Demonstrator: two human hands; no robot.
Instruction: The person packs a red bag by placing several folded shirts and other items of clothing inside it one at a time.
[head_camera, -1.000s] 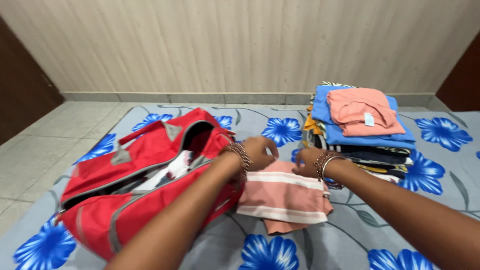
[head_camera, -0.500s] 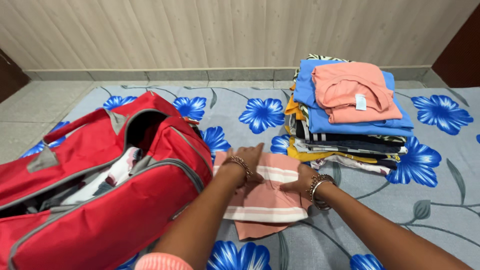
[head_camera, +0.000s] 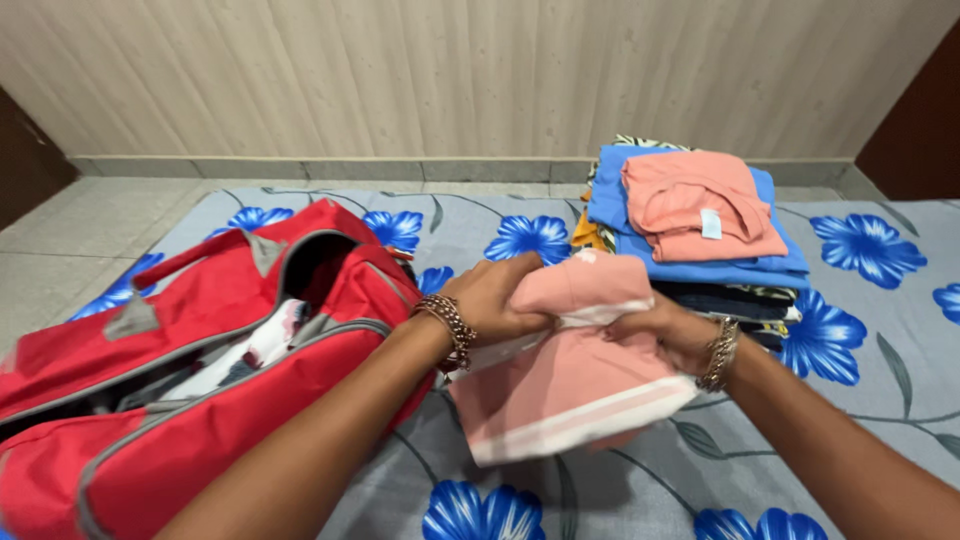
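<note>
Left hand (head_camera: 497, 297) and right hand (head_camera: 662, 328) both clamped on folded pink striped garment (head_camera: 570, 385), lifted off floral mat (head_camera: 880, 330). Open red bag (head_camera: 200, 400) at 9 o'clock; clothes stack (head_camera: 700, 215) at 1 o'clock.

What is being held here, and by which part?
A folded pink garment with white stripes. The left hand grips its upper left edge, the right hand its upper right edge, lifting it off the floral sheet.

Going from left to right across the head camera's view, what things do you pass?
Red duffel bag → left hand → folded pink striped garment → right hand → stack of folded clothes.
</note>
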